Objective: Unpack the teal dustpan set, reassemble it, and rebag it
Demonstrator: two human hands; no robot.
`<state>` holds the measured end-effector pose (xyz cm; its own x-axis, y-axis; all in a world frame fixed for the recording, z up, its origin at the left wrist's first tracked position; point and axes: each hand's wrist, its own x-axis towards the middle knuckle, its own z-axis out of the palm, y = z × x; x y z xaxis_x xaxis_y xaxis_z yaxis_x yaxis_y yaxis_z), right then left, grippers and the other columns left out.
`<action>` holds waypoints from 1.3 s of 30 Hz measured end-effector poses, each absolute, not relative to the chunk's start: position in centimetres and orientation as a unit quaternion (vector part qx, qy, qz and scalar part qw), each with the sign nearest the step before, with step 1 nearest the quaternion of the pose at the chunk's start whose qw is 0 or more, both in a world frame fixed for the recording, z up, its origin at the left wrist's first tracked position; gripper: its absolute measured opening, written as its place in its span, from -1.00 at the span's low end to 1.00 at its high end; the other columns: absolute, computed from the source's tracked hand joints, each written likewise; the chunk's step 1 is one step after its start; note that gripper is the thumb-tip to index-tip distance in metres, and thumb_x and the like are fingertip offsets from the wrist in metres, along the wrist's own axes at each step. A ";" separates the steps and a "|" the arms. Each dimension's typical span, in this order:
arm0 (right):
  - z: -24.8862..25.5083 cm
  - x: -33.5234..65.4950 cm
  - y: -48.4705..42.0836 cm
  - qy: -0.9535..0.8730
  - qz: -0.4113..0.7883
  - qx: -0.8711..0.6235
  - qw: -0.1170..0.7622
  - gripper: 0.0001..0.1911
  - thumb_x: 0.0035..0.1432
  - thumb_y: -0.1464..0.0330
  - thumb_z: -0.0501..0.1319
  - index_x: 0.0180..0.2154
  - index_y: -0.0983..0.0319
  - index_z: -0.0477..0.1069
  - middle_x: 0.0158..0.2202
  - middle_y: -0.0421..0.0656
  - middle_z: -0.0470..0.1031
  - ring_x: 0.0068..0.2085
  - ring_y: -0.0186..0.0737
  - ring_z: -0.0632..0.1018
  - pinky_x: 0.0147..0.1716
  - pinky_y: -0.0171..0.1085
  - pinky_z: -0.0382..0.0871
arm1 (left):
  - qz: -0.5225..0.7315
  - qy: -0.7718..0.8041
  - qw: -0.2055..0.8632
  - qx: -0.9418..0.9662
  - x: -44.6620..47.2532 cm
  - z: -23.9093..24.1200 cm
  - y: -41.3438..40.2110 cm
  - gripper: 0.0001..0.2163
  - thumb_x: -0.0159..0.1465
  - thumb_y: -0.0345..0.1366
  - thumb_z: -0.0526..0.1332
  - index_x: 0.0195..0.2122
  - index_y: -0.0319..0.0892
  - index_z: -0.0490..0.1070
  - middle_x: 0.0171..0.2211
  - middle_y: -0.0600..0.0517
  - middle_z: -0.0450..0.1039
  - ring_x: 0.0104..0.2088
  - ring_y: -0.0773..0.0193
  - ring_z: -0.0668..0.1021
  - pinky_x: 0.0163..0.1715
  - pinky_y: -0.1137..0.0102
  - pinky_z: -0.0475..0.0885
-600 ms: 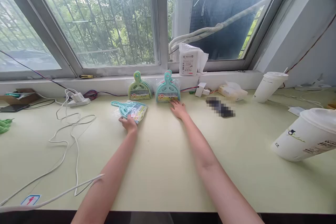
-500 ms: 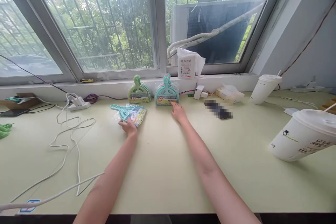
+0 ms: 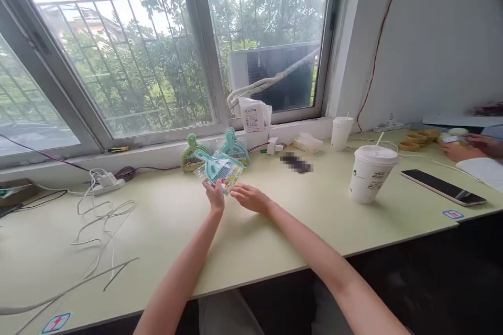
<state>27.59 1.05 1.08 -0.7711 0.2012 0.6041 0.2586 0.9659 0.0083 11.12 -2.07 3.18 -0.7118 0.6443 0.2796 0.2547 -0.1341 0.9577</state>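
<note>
Two bare forearms fill the lower frame, no sleeves anywhere along them, not even at the bottom edge. The left hand [image 3: 214,196] wears no ring, watch, band or glove. Same for the right hand [image 3: 249,198]: plain fingers, bare wrist. Nails look short and unpainted, though they're small in this view.

No text is being shown clearly enough to be read. Dark print is being carried on the paper cup [image 3: 371,175], a printed label on the white packet [image 3: 253,115] at the window, and a red mark on the blue-edged sticker [image 3: 57,322] at the table edge, but all are too small or blurred.
</note>
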 end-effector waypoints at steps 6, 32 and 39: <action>0.5 32.3 -0.8 -0.896 0.050 -0.239 0.370 -0.59 0.36 0.25 -0.18 -0.21 0.23 0.40 -0.23 -0.02 0.49 -0.12 -0.18 0.48 0.01 -0.12 0.25 | 0.698 0.584 0.219 0.353 18.0 2.9 -1.8 -0.61 0.23 -0.21 0.09 0.08 -0.13 0.12 -0.10 -0.13 0.43 -0.09 0.13 0.54 -0.08 0.25 0.42; 0.3 34.7 2.8 -0.505 0.607 -0.312 0.528 -0.49 -0.24 0.29 0.45 -0.23 0.23 0.31 -0.24 -0.10 0.55 -0.23 -0.15 0.58 -0.23 -0.14 0.54 | 0.608 0.482 0.455 0.438 12.8 1.2 -2.1 -0.56 0.25 0.06 0.10 -0.06 -0.20 0.41 -0.13 -0.16 0.51 -0.12 0.08 0.55 -0.08 0.17 0.44; 0.6 35.4 3.2 -0.481 0.605 -0.311 0.554 -0.54 -0.26 0.29 0.47 -0.31 0.25 0.34 -0.35 -0.12 0.57 -0.30 -0.17 0.59 -0.30 -0.18 0.55 | 0.796 0.521 0.287 0.107 6.6 1.7 -2.7 -0.52 0.39 -0.05 -0.36 0.24 -0.01 0.03 0.04 -0.15 0.39 -0.03 0.20 0.54 -0.25 0.36 0.52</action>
